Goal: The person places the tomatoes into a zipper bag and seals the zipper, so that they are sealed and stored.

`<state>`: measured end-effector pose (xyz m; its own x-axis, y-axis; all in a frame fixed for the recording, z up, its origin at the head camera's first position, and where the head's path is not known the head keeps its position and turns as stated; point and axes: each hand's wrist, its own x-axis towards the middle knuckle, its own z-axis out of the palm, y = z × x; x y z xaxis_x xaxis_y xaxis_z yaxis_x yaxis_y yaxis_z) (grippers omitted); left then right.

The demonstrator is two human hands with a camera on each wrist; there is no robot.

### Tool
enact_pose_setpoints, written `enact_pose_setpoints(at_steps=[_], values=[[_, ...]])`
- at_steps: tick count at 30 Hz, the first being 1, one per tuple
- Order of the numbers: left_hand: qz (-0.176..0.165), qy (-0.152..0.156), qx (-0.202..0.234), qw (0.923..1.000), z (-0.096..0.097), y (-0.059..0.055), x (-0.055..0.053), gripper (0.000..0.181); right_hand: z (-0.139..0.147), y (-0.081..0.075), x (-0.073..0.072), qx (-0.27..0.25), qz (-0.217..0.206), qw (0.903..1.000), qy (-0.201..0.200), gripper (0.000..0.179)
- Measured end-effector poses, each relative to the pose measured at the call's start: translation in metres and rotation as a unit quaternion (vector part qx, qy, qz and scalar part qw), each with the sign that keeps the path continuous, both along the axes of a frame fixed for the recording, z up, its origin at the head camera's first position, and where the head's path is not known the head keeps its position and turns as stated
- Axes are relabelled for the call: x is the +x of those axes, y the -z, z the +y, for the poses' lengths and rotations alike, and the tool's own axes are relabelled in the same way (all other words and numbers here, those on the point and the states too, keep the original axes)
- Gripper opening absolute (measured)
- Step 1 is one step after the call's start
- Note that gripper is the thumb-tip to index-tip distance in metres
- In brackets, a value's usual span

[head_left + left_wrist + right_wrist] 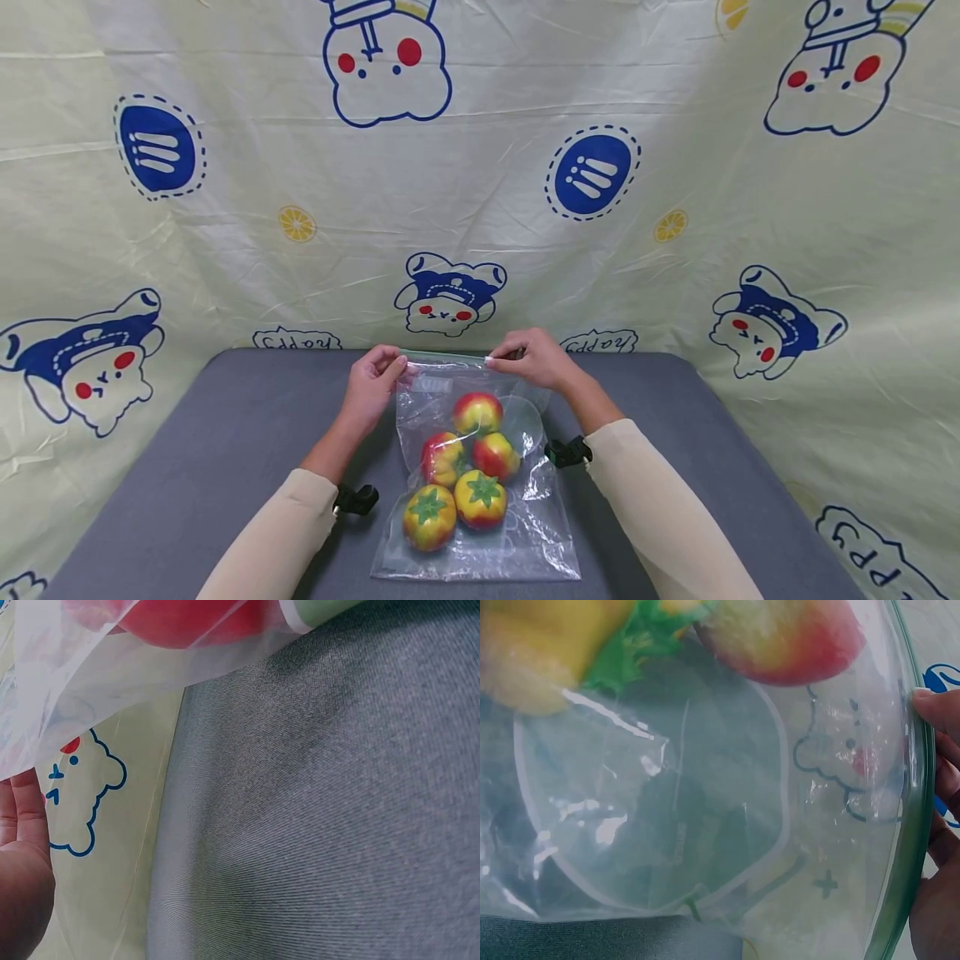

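Observation:
A clear zip bag (525, 525) stands out in front of me, its top edge level with the table's far edge. Inside sit several red-and-yellow fruits (480, 498) with green leafy tops, persimmon-like in shape. My left hand (369, 390) pinches the bag's upper left corner between thumb and fingers. At the upper right, my right hand (534, 358) pinches the same edge. The right wrist view shows its thumb against the green zip strip (911, 847), with the other fingers behind. In the left wrist view only part of the left hand (24, 862) shows, below the bag.
A grey cloth-covered table (240, 450) lies beneath the bag. Behind it hangs a pale curtain (495, 175) printed with cartoon bears and orange slices. Black wrist straps (356, 500) sit at both beige sleeves (277, 533).

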<state>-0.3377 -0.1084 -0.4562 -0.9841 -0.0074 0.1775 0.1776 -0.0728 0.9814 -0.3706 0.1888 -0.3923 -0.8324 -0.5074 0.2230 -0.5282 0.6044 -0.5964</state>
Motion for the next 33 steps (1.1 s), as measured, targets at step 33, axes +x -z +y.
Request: enact_pose_setpoints(at_steps=[33], values=[[-0.001,-0.009,0.019,0.9998,-0.007,0.006,-0.002,0.018,0.039,-0.004,0.013,-0.053,-0.027,0.9980,0.020,0.013]])
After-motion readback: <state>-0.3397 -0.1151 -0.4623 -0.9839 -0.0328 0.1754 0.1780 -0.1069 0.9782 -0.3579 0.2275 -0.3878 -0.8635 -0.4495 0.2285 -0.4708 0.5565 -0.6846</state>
